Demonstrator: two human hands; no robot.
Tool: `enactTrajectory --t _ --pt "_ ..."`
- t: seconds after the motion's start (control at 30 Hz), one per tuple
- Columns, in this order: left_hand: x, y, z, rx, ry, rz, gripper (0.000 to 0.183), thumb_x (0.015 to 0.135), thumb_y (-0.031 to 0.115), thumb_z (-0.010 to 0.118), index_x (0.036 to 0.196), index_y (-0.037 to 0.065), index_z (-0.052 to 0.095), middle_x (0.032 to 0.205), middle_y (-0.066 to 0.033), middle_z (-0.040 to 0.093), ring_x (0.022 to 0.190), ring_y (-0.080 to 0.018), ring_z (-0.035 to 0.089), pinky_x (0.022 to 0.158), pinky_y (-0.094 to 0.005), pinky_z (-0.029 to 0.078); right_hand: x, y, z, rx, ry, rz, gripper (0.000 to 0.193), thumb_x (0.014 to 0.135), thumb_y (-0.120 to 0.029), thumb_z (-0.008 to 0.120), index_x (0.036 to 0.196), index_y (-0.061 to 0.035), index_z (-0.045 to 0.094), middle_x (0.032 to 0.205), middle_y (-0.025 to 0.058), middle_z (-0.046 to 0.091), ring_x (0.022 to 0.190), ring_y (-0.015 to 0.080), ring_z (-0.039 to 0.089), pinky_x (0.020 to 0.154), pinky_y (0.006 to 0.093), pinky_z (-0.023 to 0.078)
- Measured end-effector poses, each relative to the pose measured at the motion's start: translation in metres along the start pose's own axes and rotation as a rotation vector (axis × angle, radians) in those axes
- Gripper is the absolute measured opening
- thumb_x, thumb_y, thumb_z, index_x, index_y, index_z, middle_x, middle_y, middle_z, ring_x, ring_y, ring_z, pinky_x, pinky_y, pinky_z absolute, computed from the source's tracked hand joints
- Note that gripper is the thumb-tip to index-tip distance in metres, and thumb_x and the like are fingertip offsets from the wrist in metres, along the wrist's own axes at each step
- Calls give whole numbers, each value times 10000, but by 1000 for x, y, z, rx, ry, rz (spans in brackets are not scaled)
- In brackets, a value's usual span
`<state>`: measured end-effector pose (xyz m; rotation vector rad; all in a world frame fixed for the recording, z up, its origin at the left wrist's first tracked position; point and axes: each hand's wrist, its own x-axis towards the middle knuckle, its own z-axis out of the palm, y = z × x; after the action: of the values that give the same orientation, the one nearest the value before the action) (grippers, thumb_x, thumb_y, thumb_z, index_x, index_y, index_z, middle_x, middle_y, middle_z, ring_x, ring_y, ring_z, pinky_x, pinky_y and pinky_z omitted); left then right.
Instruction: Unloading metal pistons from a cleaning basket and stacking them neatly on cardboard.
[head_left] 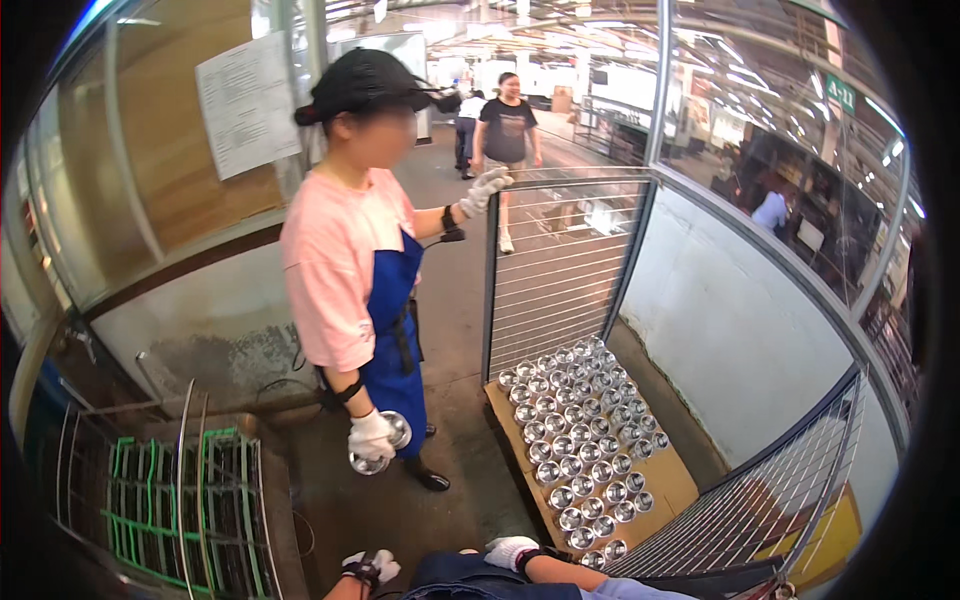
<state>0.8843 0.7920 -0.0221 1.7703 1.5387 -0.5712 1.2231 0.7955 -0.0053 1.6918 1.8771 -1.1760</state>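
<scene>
Gloved left hand (378,568), right hand (509,551) beside dark-blue clothing (450,580) — openness and grip unclear for both

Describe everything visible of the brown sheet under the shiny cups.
The brown sheet looks like cardboard. It lies flat and low, its far end near the wire panel. Rows of shiny metal cups rest on it; its surface shows along the right side. The right hand is nearby, seemingly not touching it.
</scene>
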Motion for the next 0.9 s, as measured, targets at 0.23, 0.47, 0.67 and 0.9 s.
enactTrajectory --t 0.23,0.47,0.67,0.9 --pt "-162 -7 100 -206 159 -366 361 817 366 539 1006 118 721 1030 -168 708 979 -343 681 844 -461 537 29 29 65 -163 112 -172 414 956 -368 465 1285 -176 627 1338 52 613 1254 219 560 1045 336 440" --pt "-254 -51 236 287 11 -62 284 872 282 518 926 107 735 1033 -167 709 913 -351 700 793 -443 570 -30 35 178 -205 9 -99 474 907 -441 460 1223 -160 673 1323 82 619 1244 293 566 1039 411 447" --pt "-364 -19 174 -365 303 -497 381 886 388 491 1114 130 654 1182 -164 662 1060 -362 647 881 -482 523 -84 52 272 -477 -226 -70 476 920 -422 444 1253 -158 658 1345 105 593 1257 296 557 1056 419 433" --pt "-462 -103 260 -580 403 -647 376 883 411 510 1120 146 632 1206 -151 646 1105 -356 621 899 -486 512 -121 3 309 -627 -276 10 486 902 -459 466 1256 -192 663 1367 93 580 1279 278 545 1065 409 424"
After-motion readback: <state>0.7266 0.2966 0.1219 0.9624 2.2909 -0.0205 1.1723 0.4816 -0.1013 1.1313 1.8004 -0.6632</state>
